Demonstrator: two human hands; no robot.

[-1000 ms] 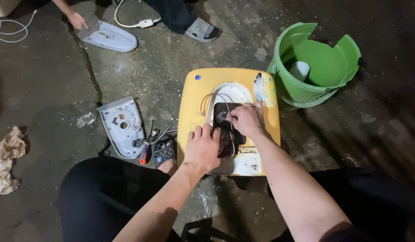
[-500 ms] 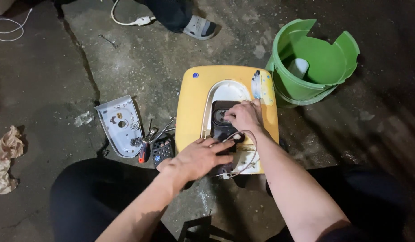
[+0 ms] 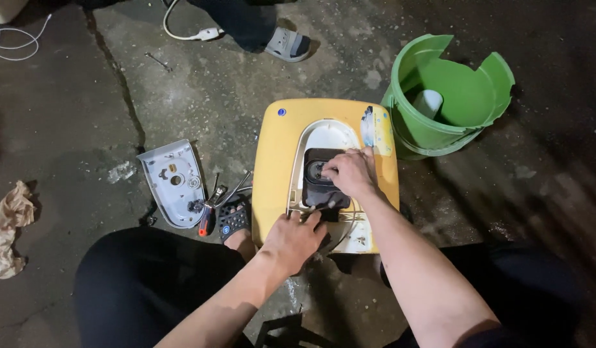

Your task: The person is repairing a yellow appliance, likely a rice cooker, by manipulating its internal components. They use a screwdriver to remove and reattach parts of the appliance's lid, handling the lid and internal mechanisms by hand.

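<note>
The concrete floor (image 3: 66,116) filled the view, cracked and stained. At the centre lay the yellow appliance housing (image 3: 275,174), face up, with its white inner opening exposed. At two o'clock from it stood a broken green bucket (image 3: 440,129), just beside the housing's corner. At nine o'clock lay a detached grey cover plate (image 3: 172,183), and between it and the housing a few hand tools, among them a red-handled screwdriver (image 3: 204,222). A crumpled rag (image 3: 8,229) sat well apart at the far left, and another person's sandalled foot (image 3: 286,45) showed at twelve o'clock.

Inside the opening sat the dark component (image 3: 320,183). The right hand (image 3: 351,173) rested on it, fingers curled over its upper edge and gripping it. The left hand (image 3: 291,235), at six o'clock of the part, lay with loosely bent fingers pressed on the housing's lower rim, holding nothing.

To my judgement, the part would best be worked evenly, the left hand steadying the housing, minding the thin wires beside it.
</note>
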